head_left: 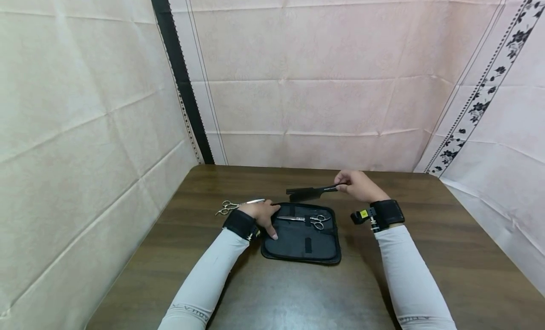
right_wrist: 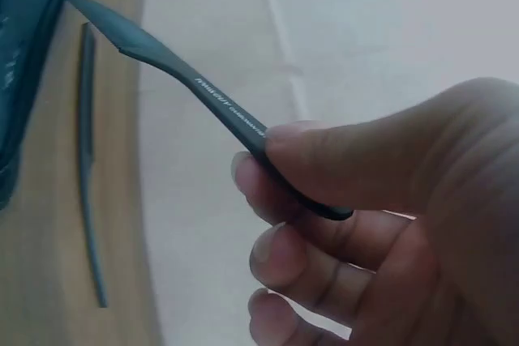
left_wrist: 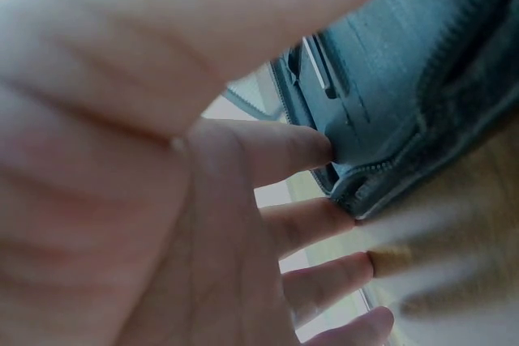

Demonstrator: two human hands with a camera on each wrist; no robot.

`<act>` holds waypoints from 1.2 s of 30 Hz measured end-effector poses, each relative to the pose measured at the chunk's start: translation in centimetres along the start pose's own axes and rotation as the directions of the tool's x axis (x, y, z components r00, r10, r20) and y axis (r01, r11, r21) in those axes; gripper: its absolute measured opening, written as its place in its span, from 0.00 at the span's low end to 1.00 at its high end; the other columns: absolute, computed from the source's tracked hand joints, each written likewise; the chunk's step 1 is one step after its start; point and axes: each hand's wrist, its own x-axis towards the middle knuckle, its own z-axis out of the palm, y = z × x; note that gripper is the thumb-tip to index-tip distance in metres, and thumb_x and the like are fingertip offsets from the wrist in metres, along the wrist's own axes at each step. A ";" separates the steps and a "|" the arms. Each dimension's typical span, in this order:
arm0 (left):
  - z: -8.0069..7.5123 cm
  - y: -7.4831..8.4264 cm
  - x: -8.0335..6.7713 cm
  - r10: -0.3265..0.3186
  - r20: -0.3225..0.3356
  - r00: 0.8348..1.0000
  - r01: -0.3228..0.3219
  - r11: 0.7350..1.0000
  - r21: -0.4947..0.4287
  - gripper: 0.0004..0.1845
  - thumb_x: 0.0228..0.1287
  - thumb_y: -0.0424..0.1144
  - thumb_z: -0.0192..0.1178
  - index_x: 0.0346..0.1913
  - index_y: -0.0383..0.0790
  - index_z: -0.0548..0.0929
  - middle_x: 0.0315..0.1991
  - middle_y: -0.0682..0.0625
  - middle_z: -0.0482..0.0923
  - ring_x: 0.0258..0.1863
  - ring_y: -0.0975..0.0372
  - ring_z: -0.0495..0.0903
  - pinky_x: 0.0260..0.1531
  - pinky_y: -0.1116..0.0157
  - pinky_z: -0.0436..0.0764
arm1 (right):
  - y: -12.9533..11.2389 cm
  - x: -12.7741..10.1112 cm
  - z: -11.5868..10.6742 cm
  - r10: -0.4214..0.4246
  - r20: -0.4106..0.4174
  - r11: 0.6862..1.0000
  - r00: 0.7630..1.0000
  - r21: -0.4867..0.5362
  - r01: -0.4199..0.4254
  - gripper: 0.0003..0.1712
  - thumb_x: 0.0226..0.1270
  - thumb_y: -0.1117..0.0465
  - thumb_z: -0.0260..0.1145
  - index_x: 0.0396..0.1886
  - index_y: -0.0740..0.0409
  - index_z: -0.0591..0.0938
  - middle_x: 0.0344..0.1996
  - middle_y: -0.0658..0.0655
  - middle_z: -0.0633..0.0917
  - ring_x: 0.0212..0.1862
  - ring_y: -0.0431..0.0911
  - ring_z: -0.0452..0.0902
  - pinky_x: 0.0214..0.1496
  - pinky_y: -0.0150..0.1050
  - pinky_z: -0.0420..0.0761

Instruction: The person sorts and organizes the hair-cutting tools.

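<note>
A black zip case [head_left: 285,245] lies open on the table. My left hand [head_left: 261,214] rests at its left edge, and in the left wrist view the straight fingers [left_wrist: 292,151] touch the zipped rim. Inside the case, scissors [head_left: 317,221] sit under a strap. My right hand [head_left: 362,186] pinches a black handled comb [right_wrist: 162,50] by its handle between thumb and fingers, beyond the case's far edge. White lettering shows on that handle. A second thin black comb [right_wrist: 85,143] lies on the table beneath it. Another pair of scissors [head_left: 230,206] lies left of the case, partly covered by my left hand.
The brown wooden table [head_left: 426,254] ends at a pale cloth wall [head_left: 340,108] just behind the combs. More cloth hangs along the left and right sides. Each wrist wears a black strap, the right one with a small camera [head_left: 361,216].
</note>
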 end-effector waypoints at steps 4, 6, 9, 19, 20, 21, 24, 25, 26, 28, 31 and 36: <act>0.0 -0.1 0.1 -0.002 -0.002 1.000 0.002 1.000 0.007 0.56 0.54 0.58 0.78 0.82 0.49 0.60 0.79 0.42 0.61 0.77 0.47 0.65 0.74 0.46 0.68 | -1.1 -0.6 -1.0 -0.034 -0.017 0.999 0.999 -0.030 0.034 0.05 0.75 0.69 0.63 0.45 0.61 0.84 0.37 0.60 0.87 0.39 0.49 0.81 0.44 0.43 0.79; 0.1 -0.2 0.1 -0.004 -0.005 1.000 0.004 1.000 0.009 0.56 0.54 0.59 0.78 0.82 0.49 0.60 0.79 0.43 0.61 0.77 0.48 0.65 0.74 0.47 0.68 | -1.5 -0.9 -1.4 -0.046 -0.027 0.998 0.999 -0.046 0.044 0.05 0.75 0.69 0.63 0.44 0.61 0.84 0.37 0.59 0.87 0.39 0.49 0.80 0.43 0.43 0.78; 0.1 -0.2 0.1 -0.003 -0.007 1.000 0.003 1.000 0.008 0.56 0.54 0.59 0.78 0.82 0.49 0.60 0.79 0.43 0.61 0.77 0.47 0.65 0.74 0.47 0.68 | -2.0 -1.4 -2.0 -0.051 -0.036 0.997 0.998 -0.068 0.048 0.05 0.76 0.69 0.63 0.45 0.61 0.85 0.38 0.58 0.87 0.39 0.48 0.78 0.43 0.43 0.77; 0.2 -0.1 0.1 0.000 -0.007 1.000 0.000 1.000 0.011 0.56 0.54 0.58 0.78 0.82 0.48 0.60 0.79 0.43 0.61 0.77 0.47 0.64 0.74 0.47 0.68 | -2.8 -2.9 -3.7 -0.025 -0.038 0.993 0.999 -0.116 0.021 0.07 0.76 0.67 0.63 0.46 0.61 0.87 0.38 0.57 0.88 0.40 0.48 0.79 0.46 0.43 0.78; 0.2 -0.1 0.1 0.000 -0.008 1.000 0.000 1.000 0.009 0.56 0.54 0.58 0.78 0.82 0.48 0.60 0.79 0.43 0.61 0.77 0.47 0.64 0.74 0.47 0.68 | -2.9 -3.1 -3.9 -0.021 -0.031 0.993 0.999 -0.120 0.018 0.08 0.77 0.67 0.63 0.46 0.61 0.87 0.38 0.56 0.88 0.40 0.47 0.79 0.45 0.42 0.78; 0.2 -0.1 0.1 -0.001 -0.009 1.000 0.001 1.000 0.007 0.56 0.54 0.58 0.78 0.82 0.48 0.60 0.79 0.43 0.61 0.77 0.47 0.64 0.74 0.47 0.68 | -3.0 -3.3 -4.0 -0.018 -0.022 0.993 1.000 -0.121 0.015 0.08 0.77 0.67 0.62 0.46 0.61 0.87 0.38 0.56 0.89 0.39 0.47 0.79 0.45 0.42 0.78; 0.2 -0.1 0.0 -0.006 -0.011 1.000 0.006 1.000 0.004 0.56 0.54 0.58 0.79 0.82 0.49 0.60 0.79 0.43 0.60 0.77 0.48 0.64 0.74 0.47 0.67 | -3.2 -3.7 -4.5 -0.013 0.012 0.993 1.000 -0.119 0.014 0.09 0.76 0.67 0.62 0.45 0.62 0.88 0.37 0.56 0.89 0.39 0.46 0.79 0.45 0.41 0.79; 0.2 -0.1 0.0 -0.009 -0.012 1.000 0.009 1.000 0.006 0.56 0.54 0.58 0.78 0.82 0.49 0.60 0.79 0.43 0.60 0.77 0.48 0.64 0.74 0.47 0.68 | -3.3 -3.9 -4.7 -0.010 0.025 0.993 1.000 -0.118 0.013 0.09 0.76 0.68 0.62 0.44 0.62 0.88 0.37 0.55 0.89 0.39 0.46 0.79 0.45 0.41 0.79; 0.2 -0.1 0.0 -0.011 -0.012 1.000 0.011 1.000 0.008 0.56 0.54 0.59 0.78 0.82 0.49 0.60 0.79 0.44 0.60 0.77 0.48 0.64 0.74 0.47 0.68 | -3.4 -4.0 -4.8 -0.005 0.037 0.993 0.999 -0.115 0.009 0.09 0.75 0.69 0.62 0.44 0.63 0.88 0.36 0.55 0.89 0.39 0.46 0.79 0.45 0.41 0.79; 0.2 0.0 -0.1 -0.014 -0.013 1.000 0.014 1.000 0.010 0.56 0.54 0.59 0.78 0.82 0.50 0.60 0.79 0.44 0.60 0.77 0.48 0.64 0.74 0.47 0.68 | -3.5 -4.3 -5.1 0.004 0.063 0.993 0.998 -0.114 0.003 0.09 0.75 0.69 0.62 0.42 0.63 0.88 0.35 0.55 0.89 0.39 0.46 0.79 0.45 0.41 0.79; 0.2 0.0 -0.2 -0.015 -0.011 1.000 0.015 1.000 0.009 0.56 0.54 0.59 0.78 0.82 0.49 0.60 0.80 0.43 0.60 0.77 0.48 0.64 0.74 0.47 0.68 | -3.6 -4.5 -5.3 0.024 0.103 0.993 0.994 -0.116 -0.012 0.09 0.74 0.70 0.63 0.41 0.61 0.89 0.35 0.54 0.89 0.38 0.45 0.78 0.43 0.40 0.78; 0.0 0.1 -0.4 -0.020 -0.010 1.000 0.020 1.000 0.011 0.56 0.54 0.59 0.78 0.82 0.50 0.61 0.80 0.43 0.60 0.77 0.48 0.64 0.74 0.46 0.67 | -3.8 -5.0 -5.6 0.031 0.155 0.992 0.987 -0.128 -0.011 0.09 0.74 0.69 0.63 0.37 0.59 0.88 0.33 0.53 0.88 0.36 0.44 0.76 0.39 0.37 0.76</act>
